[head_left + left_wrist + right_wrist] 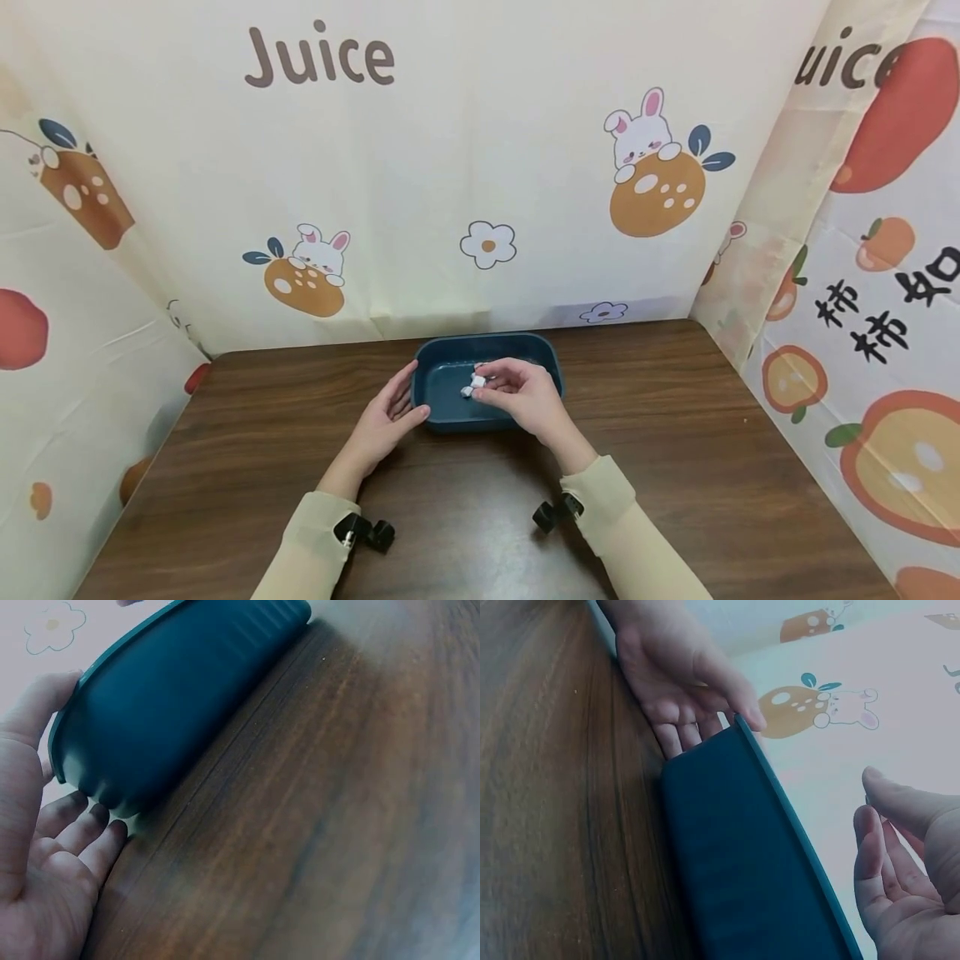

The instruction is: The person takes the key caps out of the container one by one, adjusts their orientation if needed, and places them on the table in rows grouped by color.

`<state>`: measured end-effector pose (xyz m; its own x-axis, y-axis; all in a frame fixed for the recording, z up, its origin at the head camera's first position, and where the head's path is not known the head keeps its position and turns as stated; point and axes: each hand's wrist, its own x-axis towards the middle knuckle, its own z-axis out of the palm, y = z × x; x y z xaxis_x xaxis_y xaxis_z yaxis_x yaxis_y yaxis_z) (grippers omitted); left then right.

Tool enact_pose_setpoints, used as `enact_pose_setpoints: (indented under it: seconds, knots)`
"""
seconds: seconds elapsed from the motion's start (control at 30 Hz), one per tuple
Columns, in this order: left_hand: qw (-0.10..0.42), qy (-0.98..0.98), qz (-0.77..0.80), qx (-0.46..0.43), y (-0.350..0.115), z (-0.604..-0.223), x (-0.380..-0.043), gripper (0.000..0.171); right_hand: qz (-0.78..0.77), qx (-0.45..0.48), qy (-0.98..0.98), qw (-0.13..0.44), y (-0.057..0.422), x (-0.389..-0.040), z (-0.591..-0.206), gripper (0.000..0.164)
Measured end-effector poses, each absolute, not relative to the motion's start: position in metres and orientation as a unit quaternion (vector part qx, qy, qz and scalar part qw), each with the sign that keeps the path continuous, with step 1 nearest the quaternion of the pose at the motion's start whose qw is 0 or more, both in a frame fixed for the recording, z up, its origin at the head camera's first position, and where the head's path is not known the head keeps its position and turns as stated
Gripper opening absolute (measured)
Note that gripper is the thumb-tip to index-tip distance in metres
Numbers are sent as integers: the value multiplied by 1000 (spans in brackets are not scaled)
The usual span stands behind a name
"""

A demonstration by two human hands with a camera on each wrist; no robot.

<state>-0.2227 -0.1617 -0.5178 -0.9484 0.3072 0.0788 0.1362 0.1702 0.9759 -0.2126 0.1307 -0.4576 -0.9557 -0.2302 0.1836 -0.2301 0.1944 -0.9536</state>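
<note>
A dark blue rectangular tray (442, 417) stands on the table near the back wall. My left hand (386, 421) rests at its left end, thumb by the rim and the other fingers extended along the outer end wall. In the left wrist view, that thumb (52, 701) lies at the rim while the fingertips meet the ribbed lower side. Over the inside of the tray, my right hand (525, 396) pinches a small white cube (478, 381) between thumb and fingertips. Just below the cube in the head view is another small white piece (467, 392). The right hand covers part of the tray's interior.
The brown wood-grain table (675, 467) extends in front of the tray and to both sides. Behind it hangs a pale printed curtain (420, 167), with more printed cloth at the left and right. Black wrist mounts (363, 532) sit on both sleeves.
</note>
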Motion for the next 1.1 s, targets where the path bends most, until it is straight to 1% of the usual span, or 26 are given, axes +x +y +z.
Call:
enact_pose_setpoints:
  seconds: [0.13,0.43,0.6,0.73,1.1]
  knots:
    - [70,761,628,145,-161,-519,-223,77,-612,-153,776,-11,132,-210,-459,26]
    - [68,756,635,141,-163,-520,-224,78,-591,-170,788,-18,131,-205,-467,26]
    - [69,759,632,138,-161,-518,-224,80,-586,-175,791,-22,130,-200,-466,25]
    - [70,759,633,135,-160,-516,-226,80,-585,-179,791,-16,127,-197,-464,24]
    - [74,760,633,125,-164,-517,-229,76,-584,-219,781,27,104,-184,-469,23]
